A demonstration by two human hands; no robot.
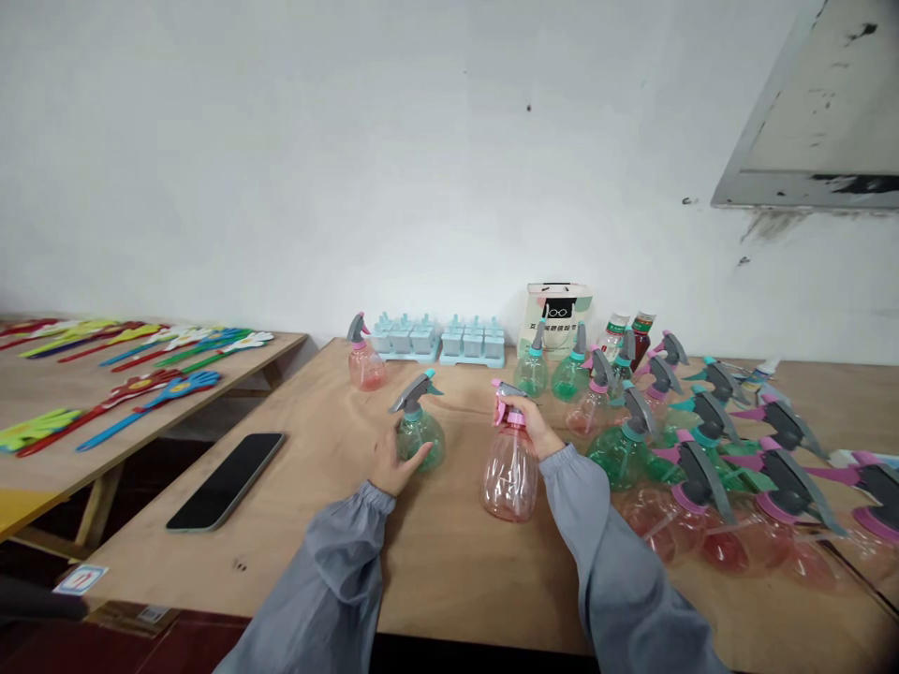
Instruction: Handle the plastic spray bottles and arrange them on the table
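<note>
My left hand (399, 459) is wrapped around the lower body of a green spray bottle (425, 438) with a grey and teal trigger head, which stands on the wooden table. My right hand (532, 423) grips the head of a clear pink spray bottle (510, 477) with a pink collar and nozzle. That bottle looks upright, at or just above the tabletop; I cannot tell which. Behind the left hand stands another pink spray bottle (368, 368). Several green and pink spray bottles crowd the right side, among them a green one (618, 456) close to my right sleeve.
A black phone (226, 482) lies on the wooden table (295, 543) at left. Light-blue ice-pop moulds (472, 343), a printed bag (554, 323) and red-liquid bottles (641, 339) stand along the wall. Another table holds colourful hand-shaped sticks (172, 401).
</note>
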